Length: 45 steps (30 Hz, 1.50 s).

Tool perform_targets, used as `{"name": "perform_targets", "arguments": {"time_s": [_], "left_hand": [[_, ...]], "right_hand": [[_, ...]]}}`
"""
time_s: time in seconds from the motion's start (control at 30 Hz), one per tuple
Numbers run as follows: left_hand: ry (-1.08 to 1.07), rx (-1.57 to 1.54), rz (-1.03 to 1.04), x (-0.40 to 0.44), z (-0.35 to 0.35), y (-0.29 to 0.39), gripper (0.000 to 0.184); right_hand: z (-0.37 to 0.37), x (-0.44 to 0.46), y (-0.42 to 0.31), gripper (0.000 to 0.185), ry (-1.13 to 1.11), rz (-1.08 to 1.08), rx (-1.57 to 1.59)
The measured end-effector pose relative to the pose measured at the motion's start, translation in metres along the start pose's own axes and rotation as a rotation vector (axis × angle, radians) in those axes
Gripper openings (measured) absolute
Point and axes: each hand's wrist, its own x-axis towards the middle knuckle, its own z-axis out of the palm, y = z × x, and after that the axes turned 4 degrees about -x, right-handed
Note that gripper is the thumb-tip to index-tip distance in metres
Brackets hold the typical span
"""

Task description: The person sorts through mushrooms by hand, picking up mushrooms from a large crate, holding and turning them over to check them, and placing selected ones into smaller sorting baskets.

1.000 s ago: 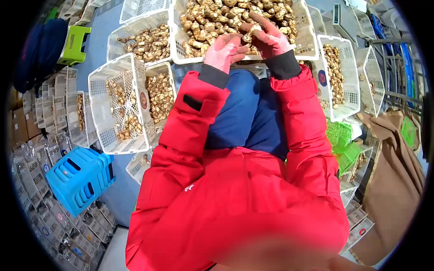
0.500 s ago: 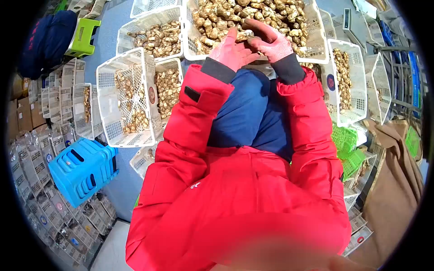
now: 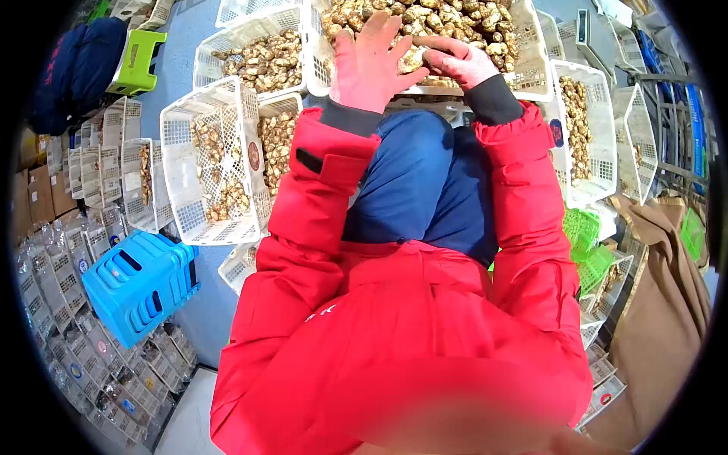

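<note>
A large white crate [image 3: 531, 82] at the top centre is heaped with brown and cream knobbly pieces [image 3: 485, 23]. My left hand [image 3: 369, 64], in a pink glove, is over the crate's near left part with its fingers spread and nothing seen in its grasp. My right hand [image 3: 462, 63], also gloved in pink, is bent over the near part of the heap, fingers pointing left. A pale piece [image 3: 412, 59] lies between the two hands, at the fingertips of my right hand. The underside of the right fingers is hidden.
White crates with similar pieces stand at the left [image 3: 176, 167] and right [image 3: 603, 136]. A blue stool [image 3: 140, 284] is at the lower left, a green stool [image 3: 140, 64] at the upper left. Green baskets [image 3: 584, 235] and a brown cloth [image 3: 656, 303] are on the right.
My left hand has moved up and left, away from my right hand, and its fingers have spread. My right hand has shifted slightly right. The view has moved a little.
</note>
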Motion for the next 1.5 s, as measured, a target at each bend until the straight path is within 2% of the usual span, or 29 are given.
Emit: {"name": "perform_targets", "arguments": {"time_s": [0.23, 0.37, 0.43, 0.63, 0.67, 0.77, 0.8, 0.83, 0.93, 1.03, 1.07, 1.1, 1.13, 1.2, 1.27, 1.37, 1.4, 1.5], "left_hand": [[-0.014, -0.074, 0.058, -0.001, -0.008, -0.004, 0.064], [-0.140, -0.169, 0.032, -0.001, -0.008, -0.003, 0.060], [-0.098, -0.067, 0.063, -0.003, -0.001, -0.001, 0.063], [-0.044, 0.202, 0.064, -0.001, 0.010, -0.002, 0.064], [-0.081, 0.142, 0.051, 0.001, 0.002, -0.002, 0.062], [0.009, -0.095, 0.038, 0.000, -0.012, 0.001, 0.059], [-0.050, -0.254, 0.006, 0.000, -0.015, 0.002, 0.057], [0.054, -0.253, 0.032, -0.002, -0.014, -0.001, 0.057], [0.105, -0.327, 0.061, -0.006, -0.012, -0.004, 0.057], [0.102, -0.305, 0.078, -0.003, -0.017, -0.002, 0.058], [0.122, -0.270, 0.083, -0.004, -0.016, -0.004, 0.058], [0.142, -0.237, 0.088, -0.004, -0.016, -0.005, 0.059], [0.134, -0.196, 0.111, -0.004, -0.016, -0.007, 0.059], [0.111, -0.114, 0.161, -0.002, -0.017, -0.011, 0.060], [0.109, 0.021, 0.223, 0.000, -0.014, -0.015, 0.059], [0.068, 0.059, 0.201, 0.000, -0.008, -0.016, 0.058], [0.006, 0.019, 0.151, -0.001, -0.009, -0.012, 0.057], [-0.133, 0.226, 0.160, -0.004, -0.010, -0.002, 0.058]], "right_hand": [[0.004, 0.002, -0.008, 0.034, -0.009, 0.091, -0.037], [0.003, 0.007, -0.001, 0.034, 0.010, 0.113, -0.150], [0.001, 0.006, -0.006, 0.037, -0.020, 0.112, -0.011], [-0.010, 0.016, -0.012, 0.038, -0.119, 0.084, -0.156], [-0.009, 0.016, -0.011, 0.037, -0.117, 0.078, -0.175], [0.002, 0.014, -0.010, 0.037, -0.102, 0.065, -0.156], [0.003, 0.014, -0.008, 0.037, -0.096, 0.060, -0.137], [0.000, 0.016, -0.005, 0.041, -0.125, 0.075, -0.174], [0.004, 0.012, 0.012, 0.048, -0.137, -0.027, 0.241], [0.019, 0.001, 0.011, 0.048, -0.065, 0.034, 0.474], [0.025, 0.001, 0.012, 0.046, -0.005, 0.072, 0.470], [0.032, 0.002, 0.011, 0.047, 0.006, 0.022, 0.478], [0.032, 0.006, 0.020, 0.050, -0.053, -0.008, 0.510], [0.042, 0.004, 0.017, 0.058, -0.005, -0.020, 0.576], [0.052, 0.001, 0.009, 0.056, 0.036, -0.027, 0.589], [0.046, 0.007, 0.023, 0.054, 0.071, -0.034, 0.680], [0.044, 0.008, 0.023, 0.054, 0.100, -0.038, 0.702], [0.031, 0.008, 0.015, 0.050, 0.117, -0.052, 0.818]]}}
